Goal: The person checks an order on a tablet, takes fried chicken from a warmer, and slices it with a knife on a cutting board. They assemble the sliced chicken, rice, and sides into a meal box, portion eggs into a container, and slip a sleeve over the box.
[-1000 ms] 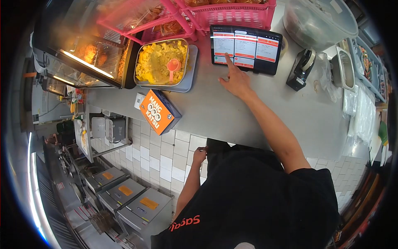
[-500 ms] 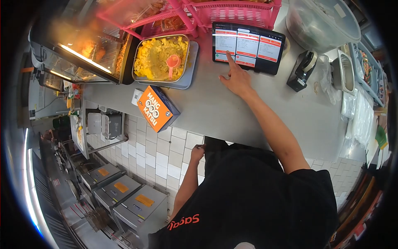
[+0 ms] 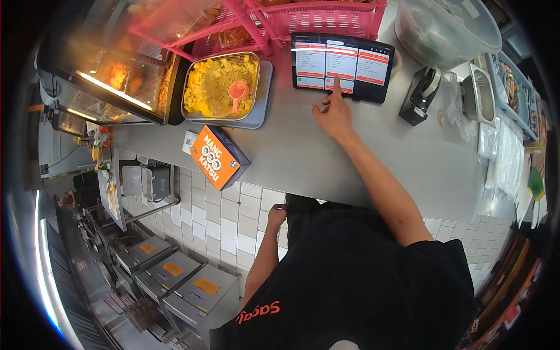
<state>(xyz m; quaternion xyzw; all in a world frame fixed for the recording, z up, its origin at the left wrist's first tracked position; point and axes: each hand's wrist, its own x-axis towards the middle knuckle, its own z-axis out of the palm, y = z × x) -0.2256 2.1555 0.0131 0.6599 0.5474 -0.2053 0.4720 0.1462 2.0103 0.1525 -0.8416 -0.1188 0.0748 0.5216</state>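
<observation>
My right hand (image 3: pixel 335 115) is over the lower edge of a black tablet (image 3: pixel 367 89), its index finger stretched onto the middle column of the lit screen and its thumb apart. Nothing is held in it. Beside my leg hangs my left hand (image 3: pixel 277 216), below the counter edge; its fingers look curled, but what they hold, if anything, is hidden. An orange and blue box (image 3: pixel 217 157) lies at the counter's front edge. Left of the tablet, a metal tray of yellow food (image 3: pixel 201 87) with a pink scoop (image 3: pixel 238 90) sits on a grey tray (image 3: pixel 263 96).
Pink baskets (image 3: pixel 326 20) stand behind the tablet. A lit food warmer (image 3: pixel 111 87) is at the left. Right of the tablet are a black tape dispenser (image 3: pixel 419 99), a clear tub (image 3: pixel 446 35) and a metal container (image 3: pixel 479 96). Grey lidded units (image 3: pixel 195 289) stand lower left.
My right hand's index finger has moved right on the screen, from the left column to the middle one. The view has shifted slightly. My left hand remains beside my leg.
</observation>
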